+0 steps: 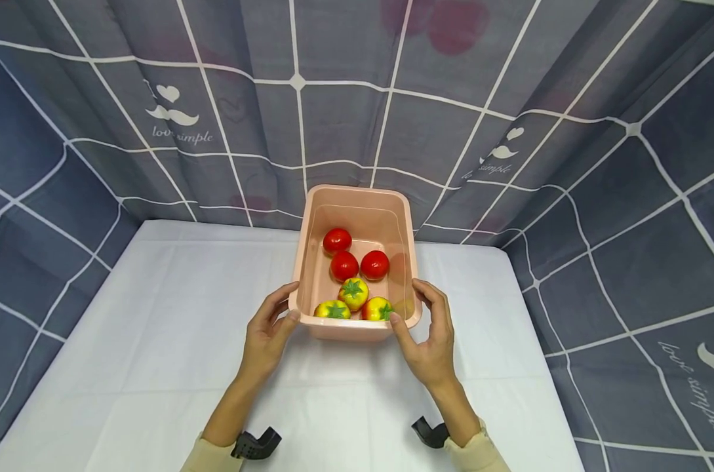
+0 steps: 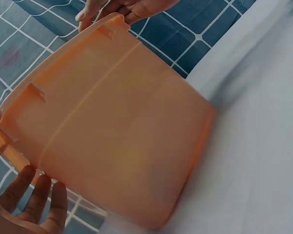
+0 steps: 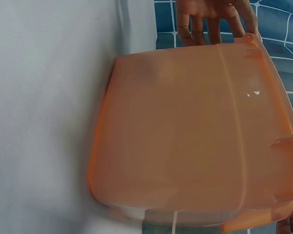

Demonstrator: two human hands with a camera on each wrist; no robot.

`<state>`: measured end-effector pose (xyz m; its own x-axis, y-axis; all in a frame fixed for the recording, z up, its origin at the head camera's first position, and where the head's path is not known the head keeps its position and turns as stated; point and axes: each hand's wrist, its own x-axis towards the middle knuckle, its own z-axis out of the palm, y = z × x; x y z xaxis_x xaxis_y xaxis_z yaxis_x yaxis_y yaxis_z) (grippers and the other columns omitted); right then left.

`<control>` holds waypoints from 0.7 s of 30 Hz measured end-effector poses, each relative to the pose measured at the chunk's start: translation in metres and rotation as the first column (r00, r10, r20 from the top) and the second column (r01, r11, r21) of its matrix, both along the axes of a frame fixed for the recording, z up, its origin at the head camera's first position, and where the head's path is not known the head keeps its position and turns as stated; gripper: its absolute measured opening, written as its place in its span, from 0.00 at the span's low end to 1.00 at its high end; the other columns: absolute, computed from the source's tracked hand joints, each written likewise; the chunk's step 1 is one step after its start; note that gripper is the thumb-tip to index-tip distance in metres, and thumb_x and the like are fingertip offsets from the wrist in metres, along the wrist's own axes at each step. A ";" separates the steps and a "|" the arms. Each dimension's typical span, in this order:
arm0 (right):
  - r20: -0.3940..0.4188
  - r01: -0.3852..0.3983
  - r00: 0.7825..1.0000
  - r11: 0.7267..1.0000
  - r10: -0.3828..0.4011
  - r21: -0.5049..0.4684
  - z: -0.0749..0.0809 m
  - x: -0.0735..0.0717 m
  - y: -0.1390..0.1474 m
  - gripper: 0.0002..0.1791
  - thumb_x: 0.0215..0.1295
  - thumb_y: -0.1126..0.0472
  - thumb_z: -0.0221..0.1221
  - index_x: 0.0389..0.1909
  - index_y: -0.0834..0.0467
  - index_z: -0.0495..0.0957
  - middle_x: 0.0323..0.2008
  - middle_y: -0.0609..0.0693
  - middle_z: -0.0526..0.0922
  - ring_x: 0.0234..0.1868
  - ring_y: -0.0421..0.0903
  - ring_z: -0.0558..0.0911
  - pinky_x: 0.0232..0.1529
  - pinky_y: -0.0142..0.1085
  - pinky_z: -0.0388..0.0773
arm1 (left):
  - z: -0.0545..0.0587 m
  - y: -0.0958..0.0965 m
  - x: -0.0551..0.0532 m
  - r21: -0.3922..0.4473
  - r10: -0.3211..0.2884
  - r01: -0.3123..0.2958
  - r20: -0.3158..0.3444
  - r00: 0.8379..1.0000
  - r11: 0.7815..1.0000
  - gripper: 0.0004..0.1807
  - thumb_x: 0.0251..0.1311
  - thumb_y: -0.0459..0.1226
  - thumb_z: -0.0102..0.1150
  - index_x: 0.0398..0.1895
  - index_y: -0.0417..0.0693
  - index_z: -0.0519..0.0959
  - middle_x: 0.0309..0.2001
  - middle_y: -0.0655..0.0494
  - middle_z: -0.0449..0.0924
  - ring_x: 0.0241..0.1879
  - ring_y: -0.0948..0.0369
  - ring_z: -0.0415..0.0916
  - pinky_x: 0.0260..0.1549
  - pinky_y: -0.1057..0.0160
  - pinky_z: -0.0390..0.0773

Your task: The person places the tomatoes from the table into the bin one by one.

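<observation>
A pink plastic bin (image 1: 349, 332) stands at the far side of the white table. My left hand (image 1: 265, 334) holds its near left corner, thumb at the front rim and fingers along the side. At the near right corner, my right hand (image 1: 430, 344) grips the rim in the same way. Inside lie a few glossy red tomatoes (image 1: 344, 266) and, closer to me, yellow-green fruits (image 1: 353, 293) with green star-shaped tops, one partly red. Both wrist views show the bin's outer wall (image 2: 122, 117); its contents are hidden there.
A white cloth (image 1: 174, 328) covers the table. Dark grey-blue curtains (image 1: 345, 124) with white grid lines hang behind the bin and on both sides. A black wrist mount (image 1: 256, 444) is on the left wrist, another (image 1: 430, 432) on the right.
</observation>
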<state>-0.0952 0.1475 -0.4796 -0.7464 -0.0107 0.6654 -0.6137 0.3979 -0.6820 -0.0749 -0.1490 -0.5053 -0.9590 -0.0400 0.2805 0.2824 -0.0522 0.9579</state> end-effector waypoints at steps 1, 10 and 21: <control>0.001 -0.001 1.000 1.000 0.001 -0.001 0.000 0.000 0.000 0.39 0.60 0.66 0.73 0.74 0.61 0.72 0.70 0.59 0.77 0.70 0.55 0.78 0.78 0.31 0.71 | 0.000 0.000 0.000 0.001 0.002 -0.002 0.001 1.000 1.000 0.29 0.76 0.26 0.58 0.78 0.46 0.71 0.78 0.55 0.72 0.72 0.58 0.75 0.65 0.71 0.81; 0.011 0.003 1.000 1.000 -0.003 0.003 -0.001 0.002 -0.001 0.39 0.61 0.66 0.72 0.75 0.60 0.72 0.70 0.60 0.77 0.70 0.55 0.77 0.79 0.31 0.70 | -0.001 0.000 0.000 -0.004 0.021 -0.021 -0.005 1.000 1.000 0.29 0.75 0.25 0.59 0.77 0.43 0.72 0.76 0.49 0.73 0.71 0.58 0.76 0.65 0.71 0.82; 0.007 0.029 1.000 1.000 -0.029 0.008 -0.003 0.004 0.011 0.36 0.63 0.69 0.70 0.73 0.61 0.73 0.69 0.60 0.78 0.71 0.50 0.77 0.79 0.30 0.71 | 0.006 -0.024 0.003 -0.096 -0.031 0.030 -0.011 0.999 0.995 0.31 0.75 0.25 0.59 0.79 0.46 0.70 0.76 0.53 0.74 0.69 0.61 0.78 0.63 0.73 0.82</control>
<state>-0.0910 0.1590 -0.4823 -0.7513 0.0060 0.6600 -0.5967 0.4211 -0.6831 -0.0720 -0.1729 -0.4995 -0.9558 0.0172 0.2936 0.2940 0.0311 0.9553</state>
